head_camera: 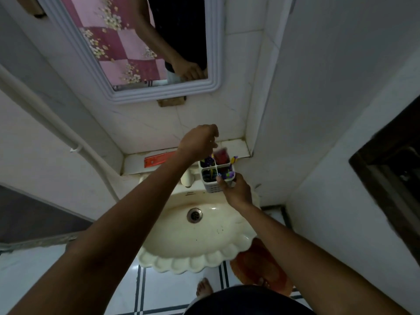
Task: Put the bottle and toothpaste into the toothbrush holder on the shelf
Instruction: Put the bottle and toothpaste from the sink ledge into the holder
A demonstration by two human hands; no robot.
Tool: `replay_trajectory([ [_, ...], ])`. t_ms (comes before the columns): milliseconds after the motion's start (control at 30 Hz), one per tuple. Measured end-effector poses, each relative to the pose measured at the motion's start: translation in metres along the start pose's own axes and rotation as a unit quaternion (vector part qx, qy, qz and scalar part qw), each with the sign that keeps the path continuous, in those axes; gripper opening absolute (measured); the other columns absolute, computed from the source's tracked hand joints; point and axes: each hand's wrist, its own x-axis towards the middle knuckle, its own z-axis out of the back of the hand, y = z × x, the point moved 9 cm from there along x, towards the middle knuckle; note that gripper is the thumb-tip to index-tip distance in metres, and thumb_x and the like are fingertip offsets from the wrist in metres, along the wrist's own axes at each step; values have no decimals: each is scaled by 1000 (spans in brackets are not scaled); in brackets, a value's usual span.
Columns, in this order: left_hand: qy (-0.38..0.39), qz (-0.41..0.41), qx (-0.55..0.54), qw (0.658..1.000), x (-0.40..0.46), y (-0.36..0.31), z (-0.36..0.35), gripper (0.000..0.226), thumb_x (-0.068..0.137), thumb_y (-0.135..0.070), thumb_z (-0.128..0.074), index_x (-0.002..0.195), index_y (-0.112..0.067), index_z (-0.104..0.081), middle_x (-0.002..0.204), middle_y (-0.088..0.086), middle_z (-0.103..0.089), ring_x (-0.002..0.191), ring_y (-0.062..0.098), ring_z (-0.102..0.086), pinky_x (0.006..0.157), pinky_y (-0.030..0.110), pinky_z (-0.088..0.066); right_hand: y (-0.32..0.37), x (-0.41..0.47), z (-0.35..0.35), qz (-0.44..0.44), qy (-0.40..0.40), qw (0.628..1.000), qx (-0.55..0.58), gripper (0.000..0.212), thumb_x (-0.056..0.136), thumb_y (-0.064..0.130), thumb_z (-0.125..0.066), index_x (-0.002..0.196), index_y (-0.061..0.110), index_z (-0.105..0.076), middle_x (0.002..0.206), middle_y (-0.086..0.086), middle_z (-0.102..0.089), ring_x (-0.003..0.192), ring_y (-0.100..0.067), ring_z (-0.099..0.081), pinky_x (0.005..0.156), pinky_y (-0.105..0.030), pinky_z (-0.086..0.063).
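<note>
1. While the bottle (221,155) is standing upright in the holder's (214,176) far right compartment, the left hand (200,139) is hovering directly above, fingers curled, grip unclear.
2. Right hand (236,189) is clasping the holder's near right corner.
3. Toothpaste (159,159) is lying lengthwise along the shelf (134,163), left, nearer the left hand.

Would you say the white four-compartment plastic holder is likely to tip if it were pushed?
Possibly: the white four-compartment plastic holder looks tall for its base, and brushes stick out of its top. Its perforated plastic walls suggest it is light. The right hand grips its near side, which probably steadies it.
</note>
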Motion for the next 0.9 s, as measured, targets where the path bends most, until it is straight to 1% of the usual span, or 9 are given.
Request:
replay_trajectory([
  [67,-33,26,-100,994,-5,15,6,23,98,-19,-78,119,-16,-72,110,1,-78,89,19,-76,74,32,-60,-2,1,1,4,-4,1000,3,69,96,65,-73,145,18,-61,139,-5,-74,124,-30,-72,95,-38,-56],
  [167,-77,98,-267,956,-19,51,10,23,94,-26,-85,112,-13,-78,98,-1,-80,79,13,-76,68,16,-58,-6,3,2,3,-17,1000,16,65,97,63,-74,146,22,-61,138,0,-74,123,-24,-71,95,-34,-55],
  [300,-90,171,-420,887,-44,106,-4,29,94,-19,-85,116,-3,-77,105,19,-80,86,18,-76,73,21,-62,-5,2,0,28,-39,998,44,50,99,59,-73,140,29,-68,123,12,-74,113,-14,-71,81,-18,-49],
  [400,-112,232,-452,854,-66,150,-24,26,98,-15,-80,117,4,-76,106,22,-80,100,32,-80,93,40,-66,-12,4,-3,37,-67,996,38,42,101,59,-71,129,28,-77,119,7,-79,110,-18,-75,81,-20,-51],
  [433,-116,249,-436,857,-72,162,-30,26,100,-16,-78,116,4,-77,106,18,-81,104,34,-79,96,41,-65,-15,5,-4,33,-77,996,35,43,100,62,-70,125,28,-78,116,6,-78,108,-19,-75,80,-20,-51],
  [500,-110,272,-338,894,-81,186,-38,26,101,-23,-76,115,-1,-79,108,13,-82,106,30,-78,96,38,-62,-21,8,-8,19,-94,995,30,46,97,68,-69,119,28,-80,112,6,-77,103,-17,-74,77,-16,-49],
  [600,-65,278,-223,932,-82,209,-50,28,105,-22,-68,125,-5,-77,122,13,-79,115,31,-73,99,33,-53,-27,9,-11,6,-106,994,26,47,94,71,-71,116,31,-80,112,4,-78,98,-4,-71,72,-4,-45],
  [733,-3,236,-58,970,-68,230,-55,36,104,-20,-61,139,-12,-68,139,13,-68,129,35,-63,107,44,-52,-33,11,-15,-7,-126,992,20,45,92,70,-73,114,32,-80,109,3,-78,92,13,-67,72,2,-44],
  [900,104,217,61,969,-50,246,-68,62,104,-24,-60,162,-17,-40,158,10,-51,146,35,-44,120,49,-37,-36,13,-19,-8,-127,992,23,44,93,69,-74,118,34,-80,109,2,-78,89,8,-68,68,1,-45],
])
